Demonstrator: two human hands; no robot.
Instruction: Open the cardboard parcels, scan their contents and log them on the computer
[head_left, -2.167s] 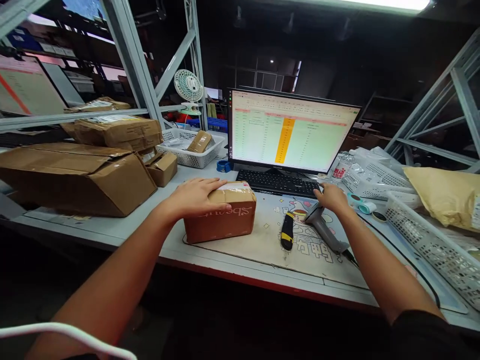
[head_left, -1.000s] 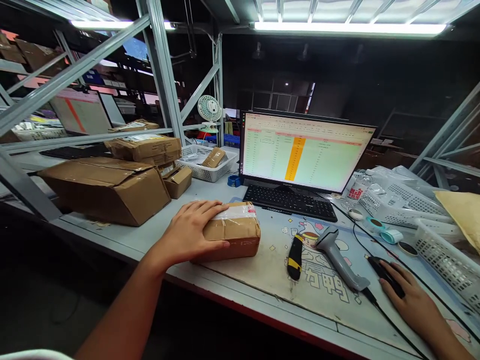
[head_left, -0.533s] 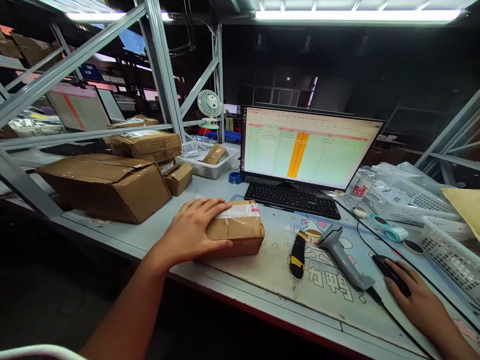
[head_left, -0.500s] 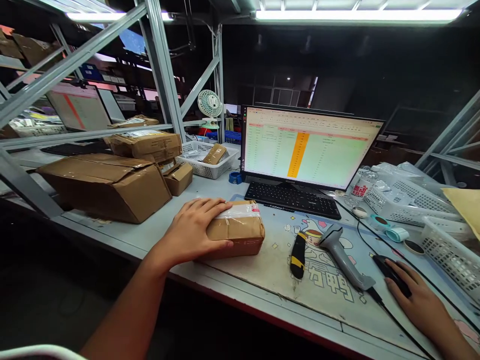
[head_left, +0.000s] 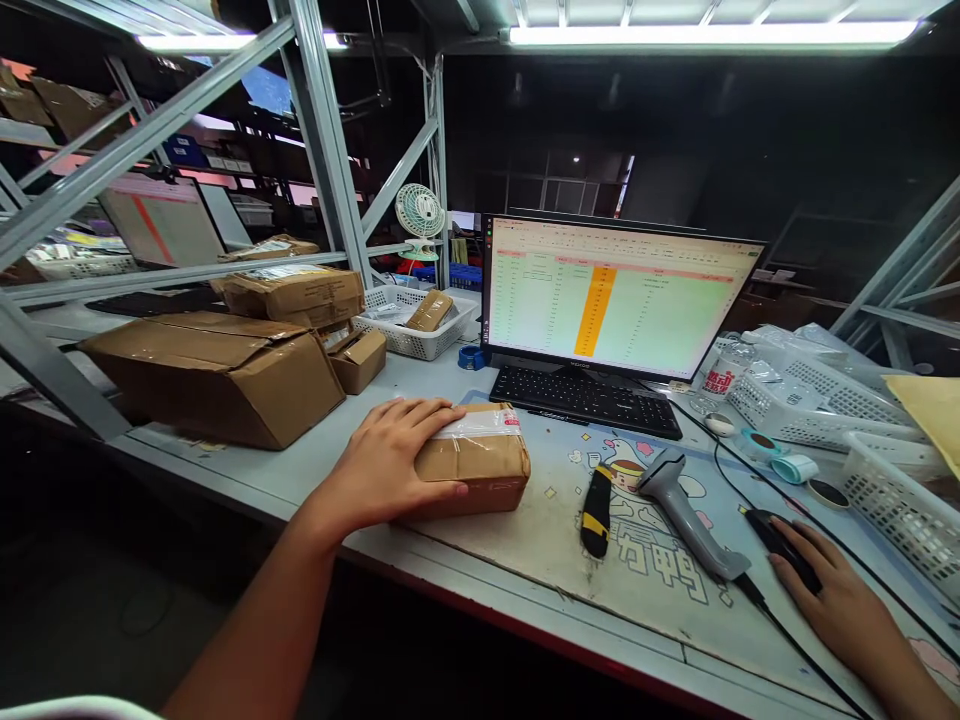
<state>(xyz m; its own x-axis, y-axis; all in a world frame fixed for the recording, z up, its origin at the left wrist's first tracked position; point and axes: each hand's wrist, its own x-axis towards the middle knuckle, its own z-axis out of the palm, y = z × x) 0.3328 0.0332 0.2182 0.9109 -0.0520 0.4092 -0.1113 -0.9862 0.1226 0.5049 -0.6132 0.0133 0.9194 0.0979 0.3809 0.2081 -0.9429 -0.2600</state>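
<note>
My left hand (head_left: 394,455) grips a small taped cardboard box (head_left: 480,465) from its left side, fingers over the top and thumb along the front. The box rests on the desk mat near the front edge. At the right, my right hand (head_left: 832,585) is wrapped over a black computer mouse (head_left: 784,550). Between the hands lie a black and yellow utility knife (head_left: 597,512) and a grey barcode scanner (head_left: 690,515) with a cable. Behind them stand a black keyboard (head_left: 585,397) and a monitor (head_left: 622,295) showing a spreadsheet with an orange column.
A large cardboard box (head_left: 217,385) and several smaller boxes are stacked at left. White baskets stand at the back (head_left: 424,340) and right (head_left: 907,520). A plastic bottle (head_left: 727,375), tape rolls (head_left: 793,469) and cables lie at right. A metal frame post (head_left: 330,150) rises at left.
The view has shifted very slightly. Both hands stay in place, and the box has not visibly moved on the desk.
</note>
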